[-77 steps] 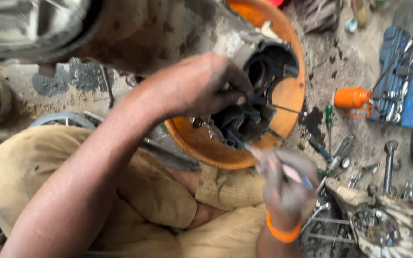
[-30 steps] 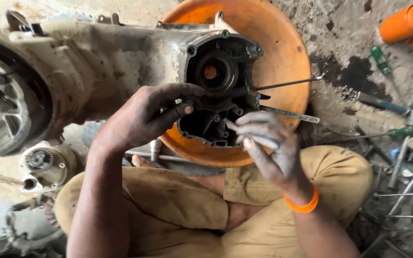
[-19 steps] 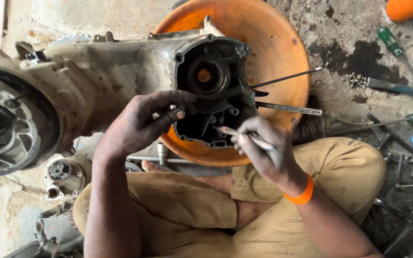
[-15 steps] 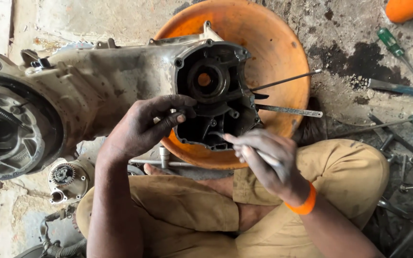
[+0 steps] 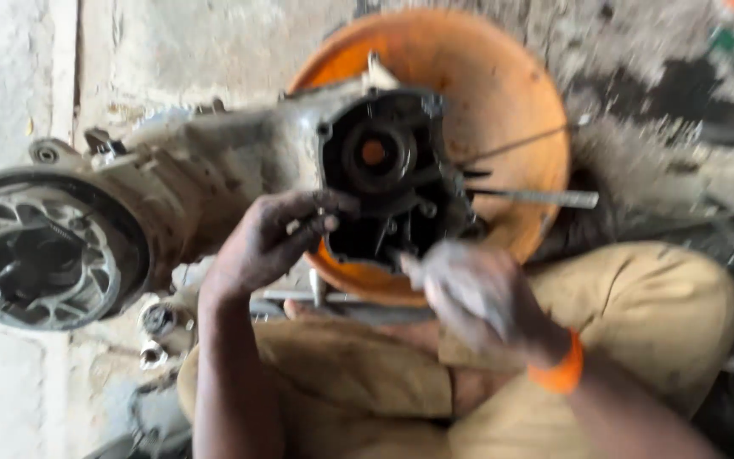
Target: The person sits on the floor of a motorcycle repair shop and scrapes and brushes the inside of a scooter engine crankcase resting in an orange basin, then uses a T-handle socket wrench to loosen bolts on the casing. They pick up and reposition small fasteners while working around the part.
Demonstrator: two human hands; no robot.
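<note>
Grimy grey engine casing (image 5: pixel 214 178) with black cavity, orange basin (image 5: pixel 503 93), orange wristband (image 5: pixel 558 374), khaki trousers (image 5: pixel 639 306), grey stained floor (image 5: pixel 197 51)
</note>
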